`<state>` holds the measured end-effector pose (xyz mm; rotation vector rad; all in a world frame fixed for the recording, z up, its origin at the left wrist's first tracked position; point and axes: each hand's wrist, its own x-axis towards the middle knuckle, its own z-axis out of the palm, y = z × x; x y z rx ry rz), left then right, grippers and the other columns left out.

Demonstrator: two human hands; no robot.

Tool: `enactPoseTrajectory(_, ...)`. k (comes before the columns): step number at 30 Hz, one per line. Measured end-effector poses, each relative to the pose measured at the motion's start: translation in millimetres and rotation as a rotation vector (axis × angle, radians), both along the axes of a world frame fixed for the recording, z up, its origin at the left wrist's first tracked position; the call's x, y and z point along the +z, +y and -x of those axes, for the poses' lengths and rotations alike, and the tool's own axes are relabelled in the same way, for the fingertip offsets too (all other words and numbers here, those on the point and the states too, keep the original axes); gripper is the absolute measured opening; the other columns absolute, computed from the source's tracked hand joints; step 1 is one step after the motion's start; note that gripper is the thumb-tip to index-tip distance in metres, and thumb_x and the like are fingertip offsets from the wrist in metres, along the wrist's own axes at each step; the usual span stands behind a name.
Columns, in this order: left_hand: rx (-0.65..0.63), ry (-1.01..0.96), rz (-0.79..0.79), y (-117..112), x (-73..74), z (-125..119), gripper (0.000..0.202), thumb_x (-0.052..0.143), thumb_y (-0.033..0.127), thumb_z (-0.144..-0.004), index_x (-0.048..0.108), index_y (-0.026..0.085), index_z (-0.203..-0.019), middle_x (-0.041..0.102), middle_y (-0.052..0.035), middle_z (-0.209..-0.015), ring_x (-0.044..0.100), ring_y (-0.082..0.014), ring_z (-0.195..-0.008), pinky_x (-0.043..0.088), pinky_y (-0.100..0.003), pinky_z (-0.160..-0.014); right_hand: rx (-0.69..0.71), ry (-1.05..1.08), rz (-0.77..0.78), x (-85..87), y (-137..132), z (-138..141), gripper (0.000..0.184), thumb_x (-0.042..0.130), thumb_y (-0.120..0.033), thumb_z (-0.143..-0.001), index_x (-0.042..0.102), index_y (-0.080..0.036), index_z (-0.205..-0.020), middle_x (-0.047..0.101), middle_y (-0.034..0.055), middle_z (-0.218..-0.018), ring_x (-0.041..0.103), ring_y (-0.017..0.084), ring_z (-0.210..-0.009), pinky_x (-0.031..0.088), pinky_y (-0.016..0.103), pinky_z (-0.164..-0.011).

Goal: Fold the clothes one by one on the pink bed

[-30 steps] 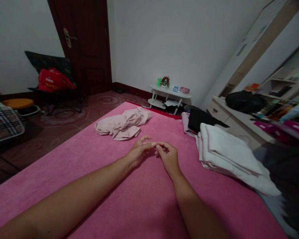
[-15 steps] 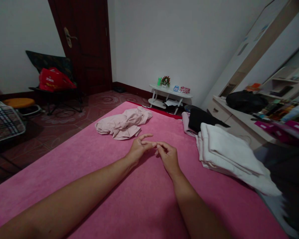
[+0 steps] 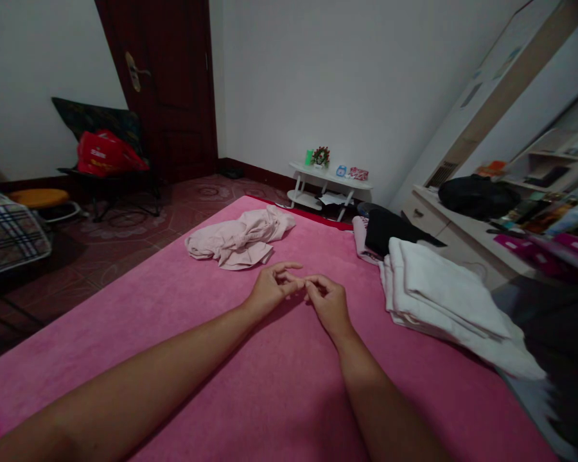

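Above the pink bed cover (image 3: 270, 385), my left hand (image 3: 271, 287) and my right hand (image 3: 328, 301) meet at their fingertips. On the left, thumb and a finger come together in a pinch while the uppermost finger stretches out. Thumb and forefinger of the right are pinched too, with the other fingers curled. Whatever may be between the fingertips is too small to make out. Just beyond the left hand lies a crumpled pale pink garment (image 3: 241, 237). To the right of my right hand is a stack of folded white cloth (image 3: 450, 295).
Behind the white stack lie a folded black garment (image 3: 395, 232) and a folded light pink one (image 3: 361, 237). A low white table (image 3: 330, 176) stands beyond the bed. At the right is a cluttered dresser (image 3: 455, 221); at the left, a chair with a red bag (image 3: 106, 154).
My left thumb and finger have closed into a pinch, and the uppermost finger has shifted slightly right. Both hands have otherwise stayed nearly in place; the cloths have not moved.
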<state>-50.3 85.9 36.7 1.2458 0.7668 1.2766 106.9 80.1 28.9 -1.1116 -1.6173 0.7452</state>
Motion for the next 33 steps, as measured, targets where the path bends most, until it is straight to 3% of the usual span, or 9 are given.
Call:
enactPoseTrajectory(7, -0.068, -0.091, 0.051, -8, 0.3, -7, 0.049, 0.080, 0.028, -0.066, 0.065, 0.012, -0.110, 0.074, -0.0136, -0.093, 0.067, -0.0181, -0.064, 0.051, -0.028, -0.061, -0.147, -0.088, -0.076, 2.8, 1, -4, 0.013, 0.054, -0.024, -0.082, 0.064, -0.021, -0.075, 0.059, -0.0024, -0.060, 0.053, 0.012, -0.050, 0.040, 0.023, -0.048)
enactPoseTrajectory(11, -0.067, -0.126, 0.079, -7, -1.6, -6, 0.057, 0.077, 0.029, -0.072, 0.059, 0.014, -0.124, 0.072, -0.0159, -0.102, 0.069, -0.0199, -0.074, 0.051, -0.028, -0.064, -0.091, 0.026, -0.014, 3.9, 1, -2, 0.017, 0.053, -0.031, -0.086, 0.064, -0.021, -0.080, 0.060, -0.0022, -0.061, 0.054, 0.013, -0.051, 0.042, 0.023, -0.049)
enactPoseTrajectory(20, -0.004, -0.066, 0.054, -4, -0.5, -4, 0.053, 0.075, 0.028, -0.073, 0.061, 0.012, -0.122, 0.073, -0.0157, -0.096, 0.069, -0.0218, -0.078, 0.049, -0.026, -0.063, 0.020, 0.091, 0.028, 2.7, 0, -3, 0.019, 0.054, -0.032, -0.086, 0.067, -0.019, -0.089, 0.061, -0.0020, -0.062, 0.054, 0.012, -0.051, 0.046, 0.023, -0.050)
enactPoseTrajectory(24, -0.025, 0.026, -0.005, -7, -2.4, -6, 0.049, 0.072, 0.029, -0.076, 0.062, 0.012, -0.121, 0.073, -0.0151, -0.096, 0.068, -0.0190, -0.071, 0.049, -0.026, -0.060, -0.028, 0.030, 0.037, 1.8, 2, -7, 0.016, 0.055, -0.028, -0.081, 0.068, -0.017, -0.082, 0.060, -0.0022, -0.058, 0.053, 0.012, -0.049, 0.044, 0.022, -0.048)
enactPoseTrajectory(26, -0.066, 0.033, -0.009, -9, -3.3, -8, 0.047, 0.074, 0.028, -0.074, 0.064, 0.012, -0.117, 0.072, -0.0153, -0.100, 0.068, -0.0207, -0.077, 0.050, -0.028, -0.066, -0.091, -0.020, 0.023, 0.8, 3, -8, 0.015, 0.055, -0.026, -0.077, 0.068, -0.018, -0.077, 0.060, -0.0024, -0.057, 0.053, 0.012, -0.050, 0.042, 0.022, -0.048)
enactPoseTrajectory(29, -0.177, -0.132, 0.087, -8, -1.4, -9, 0.050, 0.075, 0.033, -0.075, 0.063, 0.012, -0.118, 0.067, -0.0166, -0.115, 0.065, -0.0263, -0.101, 0.050, -0.036, -0.085, -0.162, 0.073, 0.078, 0.5, 5, -10, 0.015, 0.058, -0.031, -0.074, 0.066, -0.019, -0.071, 0.059, -0.0023, -0.056, 0.051, 0.011, -0.048, 0.040, 0.021, -0.046)
enactPoseTrajectory(33, -0.438, -0.583, 0.378, 4, 3.7, 4, 0.071, 0.055, 0.058, -0.084, 0.048, 0.008, -0.134, 0.049, -0.0214, -0.138, 0.050, -0.0305, -0.126, 0.038, -0.042, -0.105, -0.130, 0.520, 0.329, 10.8, 9, -10, 0.040, 0.055, -0.058, -0.076, 0.061, -0.018, -0.072, 0.066, 0.0042, -0.069, 0.057, 0.013, -0.050, 0.045, 0.024, -0.045)
